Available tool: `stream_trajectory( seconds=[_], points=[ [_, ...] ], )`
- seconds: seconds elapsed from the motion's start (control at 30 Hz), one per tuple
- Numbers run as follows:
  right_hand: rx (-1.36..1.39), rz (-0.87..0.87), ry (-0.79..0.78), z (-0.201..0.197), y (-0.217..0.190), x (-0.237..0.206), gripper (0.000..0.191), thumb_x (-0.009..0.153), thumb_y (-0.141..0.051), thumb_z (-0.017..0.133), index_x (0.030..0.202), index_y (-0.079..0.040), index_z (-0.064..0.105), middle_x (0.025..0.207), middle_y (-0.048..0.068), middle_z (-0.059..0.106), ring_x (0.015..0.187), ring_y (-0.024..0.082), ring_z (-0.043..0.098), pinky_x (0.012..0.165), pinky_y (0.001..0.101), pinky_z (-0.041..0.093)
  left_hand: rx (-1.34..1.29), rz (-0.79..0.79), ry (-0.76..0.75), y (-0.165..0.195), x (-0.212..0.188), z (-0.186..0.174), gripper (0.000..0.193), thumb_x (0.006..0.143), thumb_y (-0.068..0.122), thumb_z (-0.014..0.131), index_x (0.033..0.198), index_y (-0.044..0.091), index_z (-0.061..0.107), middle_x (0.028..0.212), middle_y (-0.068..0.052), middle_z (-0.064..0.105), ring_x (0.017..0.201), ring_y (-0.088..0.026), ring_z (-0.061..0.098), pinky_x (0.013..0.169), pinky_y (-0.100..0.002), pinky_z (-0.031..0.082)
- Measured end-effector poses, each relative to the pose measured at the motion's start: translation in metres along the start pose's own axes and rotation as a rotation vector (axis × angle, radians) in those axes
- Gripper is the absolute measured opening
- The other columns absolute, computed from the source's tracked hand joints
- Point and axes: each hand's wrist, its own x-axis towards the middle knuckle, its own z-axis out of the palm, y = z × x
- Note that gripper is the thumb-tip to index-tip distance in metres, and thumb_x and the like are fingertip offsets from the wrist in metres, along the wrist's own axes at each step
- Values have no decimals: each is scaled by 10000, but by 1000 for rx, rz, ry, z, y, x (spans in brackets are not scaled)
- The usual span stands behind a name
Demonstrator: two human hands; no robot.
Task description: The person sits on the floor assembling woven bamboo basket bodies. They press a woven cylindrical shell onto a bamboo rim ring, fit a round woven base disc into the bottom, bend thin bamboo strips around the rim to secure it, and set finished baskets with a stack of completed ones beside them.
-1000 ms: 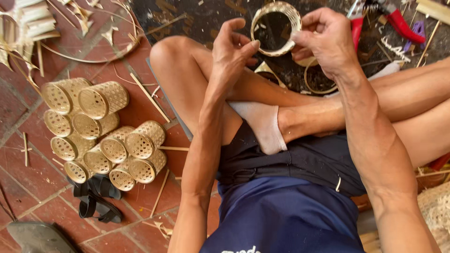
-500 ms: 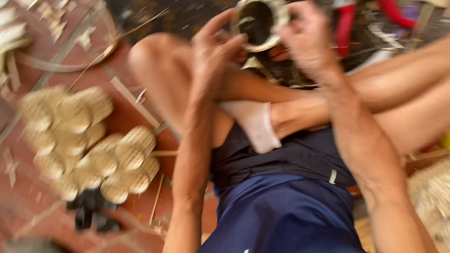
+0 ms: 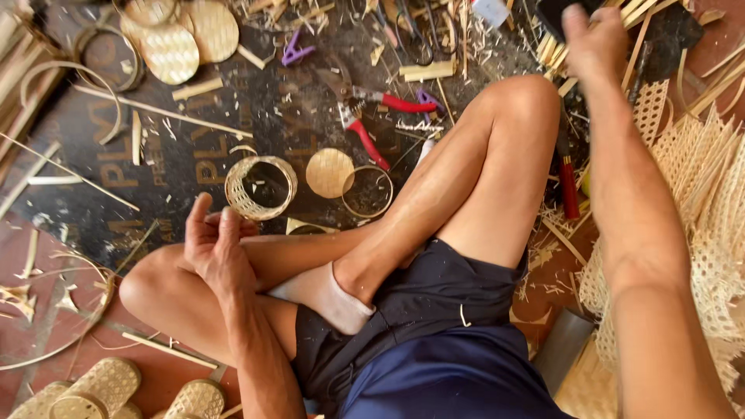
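Seated cross-legged on the floor, woven pieces spread around the knees.

The left hand (image 3: pixel 213 248) rests on the left shin at about 8 o'clock; the woven ring (image 3: pixel 261 187) lies on the mat (image 3: pixel 155 163) just beyond it, at 10 o'clock. Beside the ring, toward 12 o'clock, sit a flat woven disc (image 3: pixel 329 172) and a thin hoop (image 3: pixel 367 192), touching each other. The pliers (image 3: pixel 372 124) lie behind those. The right hand (image 3: pixel 594 43) reaches to 1 o'clock, past the right knee. Woven sheeting (image 3: pixel 706 217) lies at 3 o'clock, finished woven cylinders (image 3: pixel 101 388) at 7 o'clock.
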Motion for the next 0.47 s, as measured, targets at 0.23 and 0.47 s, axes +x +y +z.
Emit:
stream_trajectory(
  seconds=[0.23,0.47],
  points=[
    [-201,384,-316,23,-24,21,664,999,-488,782,1363,-9,498,1166,213,663,964,334,676,827,456,568,179,59,-50,-23,-4,-6,483,1028,45,705,1478,2,534,931,-35,633,755,-94,627,696,-242,556],
    [788,729,64,29,-20,16,630,903,-99,798,1404,82,461,1193,263,747,897,319,845,584,327,642,167,100,7,-22,-3,-5,529,1012,46,702,1497,12,492,938,-35,643,737,-95,630,674,-237,564]
  ],
)
